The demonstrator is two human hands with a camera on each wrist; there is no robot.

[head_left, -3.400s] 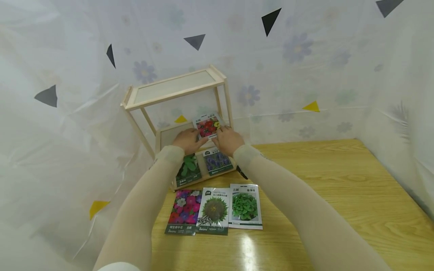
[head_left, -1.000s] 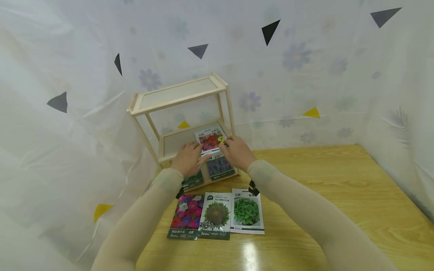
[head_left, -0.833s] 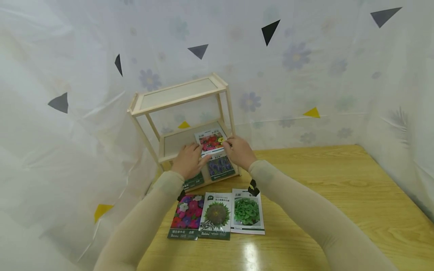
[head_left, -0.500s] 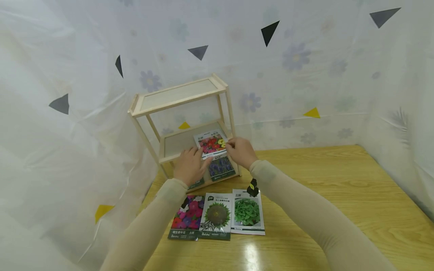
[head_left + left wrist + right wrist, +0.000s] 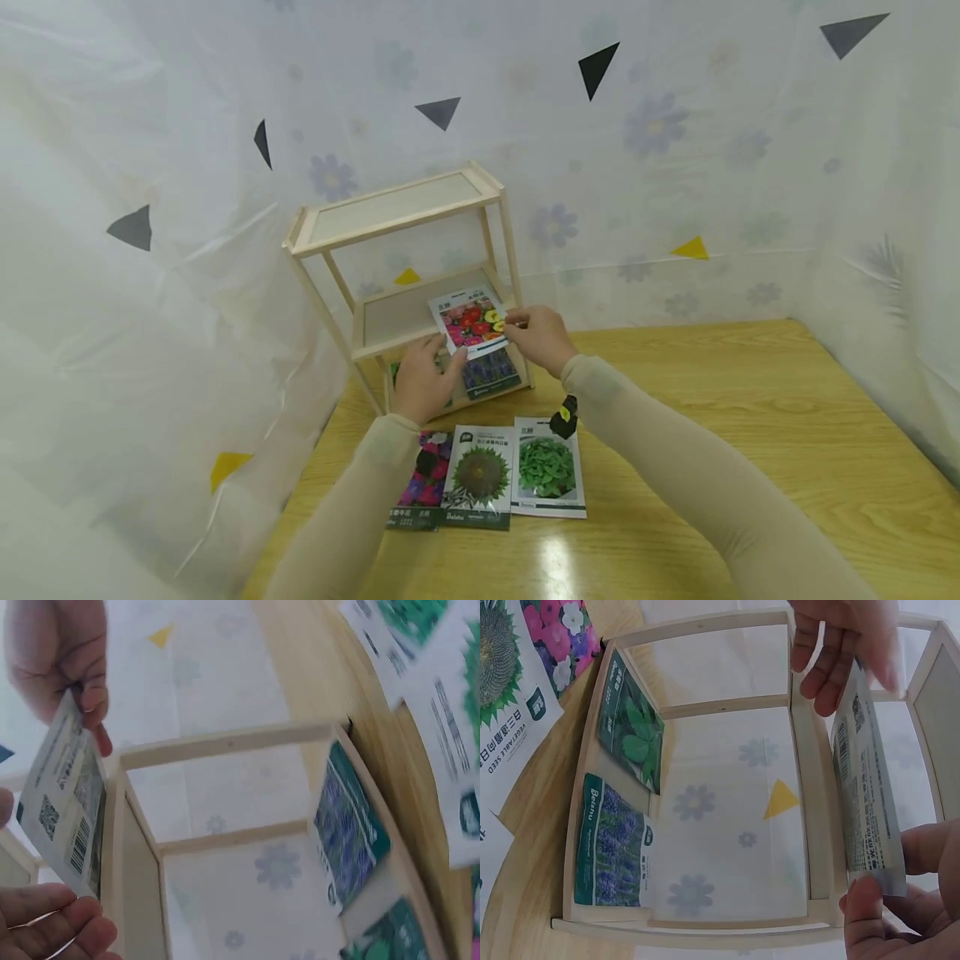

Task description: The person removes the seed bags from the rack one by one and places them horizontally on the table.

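Note:
My right hand [image 5: 543, 337] pinches the lower right edge of a seed packet [image 5: 471, 323] with red, pink and yellow flowers. The packet is tilted over the front of the wooden rack's middle shelf [image 5: 393, 317]; its printed back [image 5: 64, 802] faces the left wrist camera. At the packet's lower left corner is my left hand [image 5: 423, 383], fingers loosely bent and thumb apart, around the corner without a firm grip. On the bottom tier lie a purple-flower packet [image 5: 615, 847] and a green-leaf packet [image 5: 634, 727], the latter mostly hidden by my left hand in the head view.
Three more packets lie in a row on the wooden table [image 5: 712, 400] before the rack: mixed flowers [image 5: 429, 475], partly under my left forearm, a sunflower [image 5: 480, 475] and green leaves [image 5: 546, 467]. The rack's top shelf [image 5: 393, 204] overhangs the middle one. Patterned sheeting hangs behind.
The flower packet has lifted and tilted toward me from the middle shelf. My right hand has shifted right with its edge pinched; my left hand has slid down off its face to the corner.

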